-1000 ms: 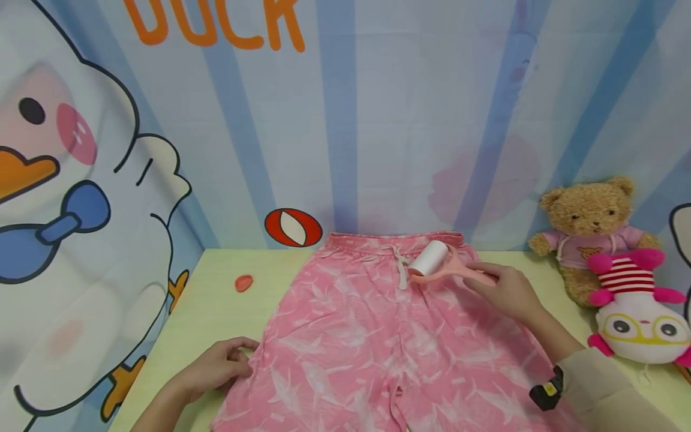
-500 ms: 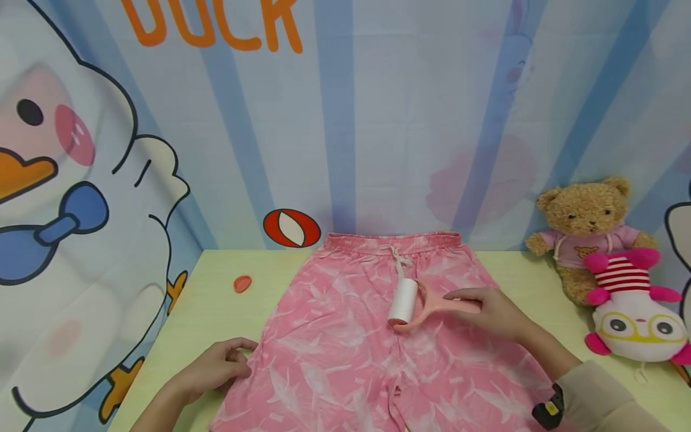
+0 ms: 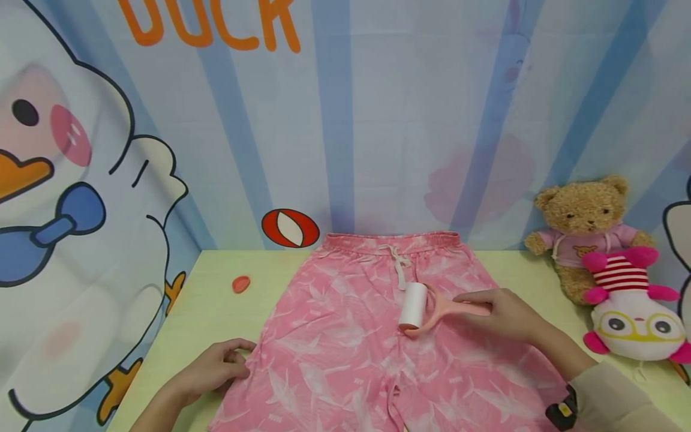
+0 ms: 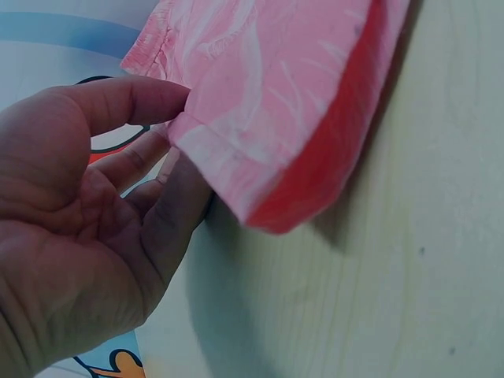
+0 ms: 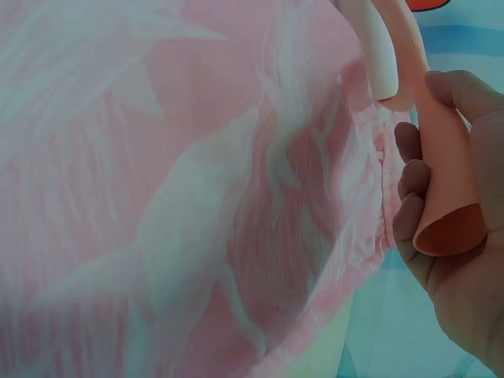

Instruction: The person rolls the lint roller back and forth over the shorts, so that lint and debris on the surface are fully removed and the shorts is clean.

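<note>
Pink shorts (image 3: 324,342) with a white leafy print lie spread out, waistband away from me and a pale drawstring (image 3: 399,267) at its middle. My right hand (image 3: 507,315) grips the peach handle of a lint roller (image 3: 412,305), whose white cylinder lies over the shorts below the drawstring. In the right wrist view, fingers curl round the handle (image 5: 447,157) of the roller. At the left side of the shorts, my left hand (image 3: 213,369) pinches the fabric edge; the left wrist view shows the leg opening (image 4: 323,157) raised off the table there.
On the pale table (image 3: 216,324), a small orange-red oval piece (image 3: 240,284) lies left of the shorts. A teddy bear (image 3: 585,240) and a pink-and-white plush toy (image 3: 634,312) sit at the right. A printed duck backdrop (image 3: 378,120) stands behind.
My right hand has brought the lint roller from beside the drawstring towards me, down the shorts, then slightly right. The left hand stays at the shorts' edge.
</note>
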`<action>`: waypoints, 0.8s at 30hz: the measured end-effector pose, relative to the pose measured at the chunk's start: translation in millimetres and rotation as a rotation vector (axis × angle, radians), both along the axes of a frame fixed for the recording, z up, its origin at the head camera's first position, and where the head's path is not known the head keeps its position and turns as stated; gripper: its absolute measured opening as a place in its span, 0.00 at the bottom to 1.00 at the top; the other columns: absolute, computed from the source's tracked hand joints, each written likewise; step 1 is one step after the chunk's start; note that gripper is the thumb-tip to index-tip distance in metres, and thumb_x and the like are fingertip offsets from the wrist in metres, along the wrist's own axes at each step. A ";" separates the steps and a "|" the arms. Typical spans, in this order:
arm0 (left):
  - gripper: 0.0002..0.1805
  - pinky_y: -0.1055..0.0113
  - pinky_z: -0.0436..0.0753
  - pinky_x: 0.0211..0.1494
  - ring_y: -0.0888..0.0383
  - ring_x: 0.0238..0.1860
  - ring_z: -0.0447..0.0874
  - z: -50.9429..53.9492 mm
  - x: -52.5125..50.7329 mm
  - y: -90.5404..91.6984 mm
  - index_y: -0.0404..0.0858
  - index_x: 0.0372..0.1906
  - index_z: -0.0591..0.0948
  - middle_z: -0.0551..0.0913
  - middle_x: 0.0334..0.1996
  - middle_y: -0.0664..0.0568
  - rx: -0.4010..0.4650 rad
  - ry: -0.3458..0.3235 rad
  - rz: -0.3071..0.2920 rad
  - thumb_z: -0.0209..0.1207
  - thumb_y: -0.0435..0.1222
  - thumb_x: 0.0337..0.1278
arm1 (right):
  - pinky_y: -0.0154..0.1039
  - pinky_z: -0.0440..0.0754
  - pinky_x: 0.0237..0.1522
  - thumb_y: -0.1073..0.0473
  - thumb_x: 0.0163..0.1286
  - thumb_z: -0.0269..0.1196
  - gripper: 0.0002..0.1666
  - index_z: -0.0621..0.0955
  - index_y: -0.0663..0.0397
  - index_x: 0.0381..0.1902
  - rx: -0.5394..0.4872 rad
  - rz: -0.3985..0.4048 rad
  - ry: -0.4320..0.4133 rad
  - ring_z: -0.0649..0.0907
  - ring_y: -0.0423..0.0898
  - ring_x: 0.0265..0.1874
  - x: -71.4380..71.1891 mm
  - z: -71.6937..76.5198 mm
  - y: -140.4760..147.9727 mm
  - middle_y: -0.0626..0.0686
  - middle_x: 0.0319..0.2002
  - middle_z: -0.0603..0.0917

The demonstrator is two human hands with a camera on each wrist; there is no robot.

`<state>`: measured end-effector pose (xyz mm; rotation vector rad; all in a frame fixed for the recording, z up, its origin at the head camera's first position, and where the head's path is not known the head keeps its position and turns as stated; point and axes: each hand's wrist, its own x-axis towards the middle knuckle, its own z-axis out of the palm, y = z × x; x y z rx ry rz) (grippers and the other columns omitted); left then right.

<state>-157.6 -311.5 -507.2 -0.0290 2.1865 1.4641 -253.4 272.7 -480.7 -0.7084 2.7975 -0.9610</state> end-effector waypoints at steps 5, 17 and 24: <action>0.28 0.66 0.75 0.29 0.57 0.24 0.75 -1.7 0.5 -1.4 0.28 0.65 0.74 0.81 0.31 0.47 0.001 0.003 0.003 0.64 0.30 0.60 | 0.37 0.76 0.35 0.44 0.68 0.72 0.23 0.88 0.47 0.57 0.010 0.016 0.053 0.78 0.36 0.30 4.4 2.3 15.7 0.43 0.44 0.90; 0.28 0.66 0.75 0.29 0.57 0.25 0.75 -3.9 0.5 -2.1 0.29 0.66 0.74 0.81 0.32 0.47 -0.011 0.004 0.002 0.64 0.31 0.61 | 0.37 0.76 0.31 0.44 0.70 0.70 0.25 0.87 0.50 0.59 0.071 -0.030 0.022 0.80 0.35 0.30 17.7 16.3 58.4 0.44 0.41 0.89; 0.27 0.66 0.75 0.30 0.57 0.25 0.75 -0.9 0.3 -1.1 0.28 0.65 0.74 0.81 0.32 0.47 0.003 0.018 -0.011 0.64 0.30 0.61 | 0.36 0.71 0.21 0.43 0.71 0.69 0.27 0.85 0.51 0.61 0.131 -0.051 -0.036 0.68 0.36 0.15 28.3 30.6 82.6 0.41 0.31 0.85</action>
